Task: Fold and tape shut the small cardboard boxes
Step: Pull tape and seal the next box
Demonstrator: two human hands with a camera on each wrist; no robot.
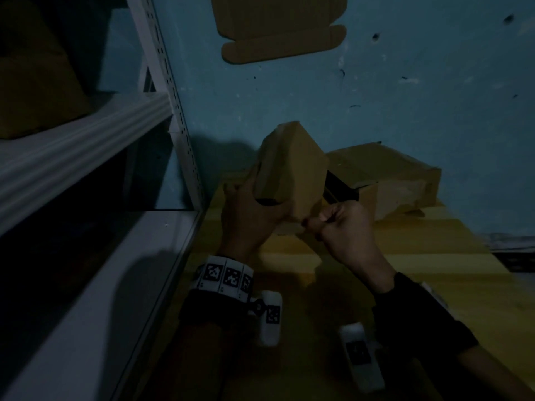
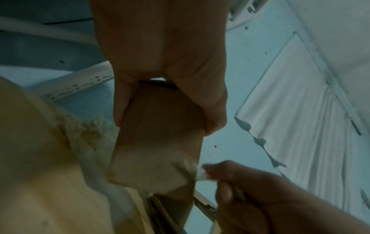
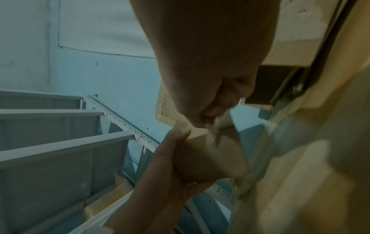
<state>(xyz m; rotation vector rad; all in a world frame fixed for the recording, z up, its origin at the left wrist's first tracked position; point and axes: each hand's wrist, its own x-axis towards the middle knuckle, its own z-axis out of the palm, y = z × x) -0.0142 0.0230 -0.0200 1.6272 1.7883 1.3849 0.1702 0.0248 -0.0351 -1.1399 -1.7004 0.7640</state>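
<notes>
While the left hand (image 1: 252, 218) is gripping the small cardboard box (image 1: 292, 172) at frame centre, long axis tilted upward, the right hand (image 1: 344, 230) is pinching clear tape (image 2: 197, 170) at its lower corner.

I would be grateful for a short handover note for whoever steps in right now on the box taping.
Left hand: grips the small folded box, held up off the yellow table.
Right hand: fingers pinch a clear tape end at the box's lower corner.
A bigger open carton sits behind on the table; a flat unfolded blank shows at the top of the head view.
Done: this box is folded.
Left: likely smooth the tape down, then fold and tape the remaining blank. Where the tape roll is, I cannot tell.
</notes>
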